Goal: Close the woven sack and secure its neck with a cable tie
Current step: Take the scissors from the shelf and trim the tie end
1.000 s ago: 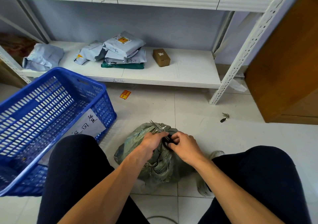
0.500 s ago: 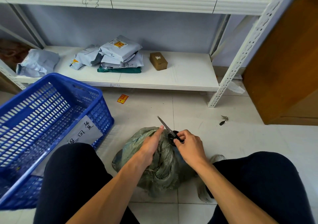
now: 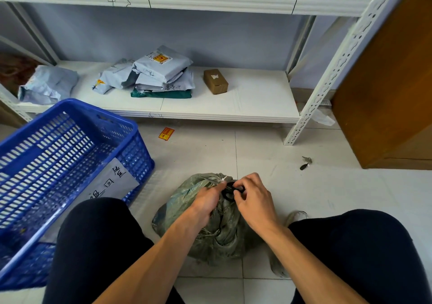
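The left hand [image 3: 207,202] grips the bunched neck of the woven sack [image 3: 187,212], fingers curled round it. The right hand [image 3: 253,200] pinches black scissors [image 3: 230,192] held against that neck. The white cable tie [image 3: 222,179] shows just beyond the left fingertips, nearer that hand. The sack lies on the floor [image 3: 304,186] between the knees, its neck pointing toward the front edge of the shelf [image 3: 257,107].

Tiled floor [image 3: 327,198] bears woven sack [image 3: 180,198], blue basket [image 3: 131,149], sticker [image 3: 166,133], perhaps dark scraps [image 3: 305,163].
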